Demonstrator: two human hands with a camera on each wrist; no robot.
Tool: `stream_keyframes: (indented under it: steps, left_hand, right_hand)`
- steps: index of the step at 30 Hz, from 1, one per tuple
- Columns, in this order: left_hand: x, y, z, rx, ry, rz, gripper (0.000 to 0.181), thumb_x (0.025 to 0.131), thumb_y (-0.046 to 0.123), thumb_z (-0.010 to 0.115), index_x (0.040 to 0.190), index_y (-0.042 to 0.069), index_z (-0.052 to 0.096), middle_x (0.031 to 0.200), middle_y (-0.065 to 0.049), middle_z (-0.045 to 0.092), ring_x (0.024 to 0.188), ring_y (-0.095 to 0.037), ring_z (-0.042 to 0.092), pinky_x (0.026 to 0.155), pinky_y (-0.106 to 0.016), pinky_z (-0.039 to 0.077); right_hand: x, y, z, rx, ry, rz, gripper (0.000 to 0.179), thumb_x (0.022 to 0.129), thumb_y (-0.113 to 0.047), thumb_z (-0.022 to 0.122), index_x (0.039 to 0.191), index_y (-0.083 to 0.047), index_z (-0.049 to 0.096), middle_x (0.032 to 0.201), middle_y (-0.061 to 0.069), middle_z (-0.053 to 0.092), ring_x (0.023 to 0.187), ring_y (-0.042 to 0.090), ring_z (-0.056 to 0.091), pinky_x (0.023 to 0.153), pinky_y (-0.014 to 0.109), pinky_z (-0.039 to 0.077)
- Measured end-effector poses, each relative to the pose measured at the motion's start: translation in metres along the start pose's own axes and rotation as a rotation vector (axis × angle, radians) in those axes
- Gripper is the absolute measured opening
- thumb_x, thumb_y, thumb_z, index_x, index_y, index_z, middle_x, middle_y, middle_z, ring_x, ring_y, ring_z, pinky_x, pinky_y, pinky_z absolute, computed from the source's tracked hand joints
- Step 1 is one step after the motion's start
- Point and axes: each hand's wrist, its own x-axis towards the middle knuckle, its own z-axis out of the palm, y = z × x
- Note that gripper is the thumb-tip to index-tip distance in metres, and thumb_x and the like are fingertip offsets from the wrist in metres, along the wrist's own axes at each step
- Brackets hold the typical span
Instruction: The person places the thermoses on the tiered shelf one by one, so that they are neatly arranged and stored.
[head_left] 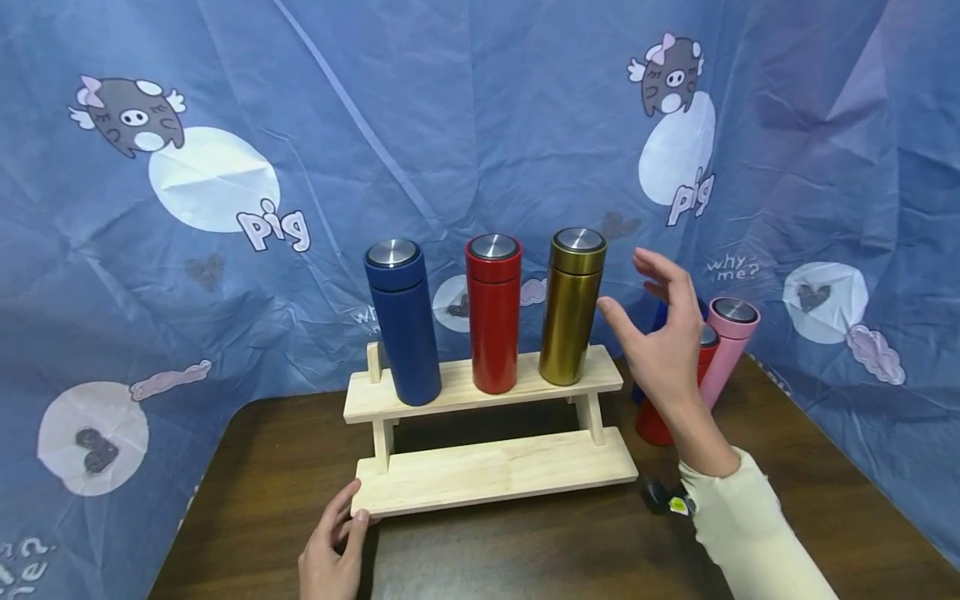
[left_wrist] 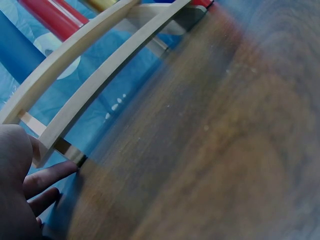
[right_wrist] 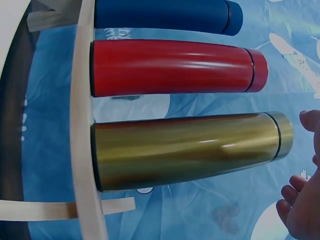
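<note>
Gold flask (head_left: 572, 325) stood upright near the right end of the upper tier (head_left: 455, 379) of a two-level wooden stand (head_left: 382, 446). We noted a red flask (head_left: 494, 333) at mid-tier and a blue flask (head_left: 408, 333) toward the left end, both upright, none touching its neighbour. In our judgement the spacing served to leave room for fingers around each body, and the flat bases suited the level board.

We found the left hand (head_left: 330, 550) at the front left corner of the lower tier (head_left: 517, 462), thumb and fingers closed lightly on the board; we took this as a hold meant to steady the stand on the bench (head_left: 262, 467).

The right hand (head_left: 667, 342) was wide open, thumb and fingers spread, with nothing in its grasp. The gold flask lay just beside it, off the thumb; the right wrist view showed a gap between thumb and cap. From the left hand the flask was well apart, at the opposite end and one level higher.

Behind the right forearm we recorded a pink flask (head_left: 727, 358) and a second red flask (head_left: 655, 427), both partly hidden.
</note>
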Motion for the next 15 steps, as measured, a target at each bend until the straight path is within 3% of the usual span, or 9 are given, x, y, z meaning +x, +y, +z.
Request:
stream_keyframes:
  steps: [6, 11, 15]
  left_hand:
    - [0.000, 0.001, 0.002, 0.011, 0.009, -0.012, 0.045, 0.108, 0.011, 0.071, 0.152, 0.017, 0.067, 0.124, -0.018, 0.082, 0.107, -0.022, 0.081, 0.108, -0.056, 0.046]
    - [0.001, 0.002, 0.000, -0.001, 0.005, -0.003, 0.045, 0.108, 0.011, 0.071, 0.152, 0.015, 0.067, 0.124, -0.021, 0.081, 0.110, -0.031, 0.081, 0.110, -0.062, 0.046]
    - [0.001, 0.001, 0.000, -0.014, -0.003, -0.011, 0.045, 0.108, 0.011, 0.070, 0.153, 0.014, 0.066, 0.127, -0.023, 0.079, 0.111, -0.034, 0.081, 0.111, -0.063, 0.046]
  right_hand:
    - [-0.017, 0.002, -0.015, 0.038, 0.066, -0.004, 0.061, 0.087, 0.005, 0.087, 0.144, 0.002, 0.066, 0.139, 0.013, 0.071, 0.130, 0.013, 0.063, 0.112, 0.029, 0.047]
    - [-0.031, 0.002, -0.025, 0.099, 0.100, 0.031, 0.061, 0.086, 0.011, 0.084, 0.143, 0.003, 0.064, 0.137, 0.002, 0.071, 0.131, 0.017, 0.064, 0.112, 0.030, 0.046]
    - [-0.039, 0.001, -0.032, 0.123, 0.124, 0.075, 0.059, 0.086, 0.013, 0.083, 0.142, 0.004, 0.065, 0.136, 0.003, 0.071, 0.129, 0.019, 0.065, 0.109, 0.027, 0.049]
